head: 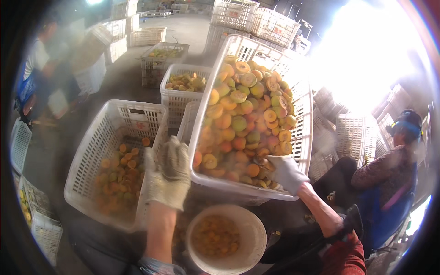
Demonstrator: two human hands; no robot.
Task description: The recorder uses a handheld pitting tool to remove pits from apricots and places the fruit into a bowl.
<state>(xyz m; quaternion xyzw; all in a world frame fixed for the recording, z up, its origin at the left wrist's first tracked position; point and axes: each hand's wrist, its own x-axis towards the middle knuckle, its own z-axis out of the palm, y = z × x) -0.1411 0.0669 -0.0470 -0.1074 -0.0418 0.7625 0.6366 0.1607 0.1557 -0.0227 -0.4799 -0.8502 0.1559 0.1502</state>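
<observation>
My left hand (169,173), in a soiled cream work glove, hovers between two crates, back of the hand up; whether anything is under its fingers cannot be seen. My right hand (286,172), in a white glove, is at the near right corner of a large white plastic crate (221,185) heaped with whole and halved apricots (247,113). Its fingertips reach the fruit, and something brownish shows at them, too blurred to name. To the left, a second white crate (86,147) holds apricot halves (120,182). Below, between my knees, a white bucket (252,237) holds many small brownish-orange pieces.
Two more fruit crates (185,94) (151,67) stand beyond. Stacked crates (237,13) rise at the back. At right, a person in a cap (388,172) sits on a blue chair; another person (41,65) sits at far left. Glare washes out the upper right.
</observation>
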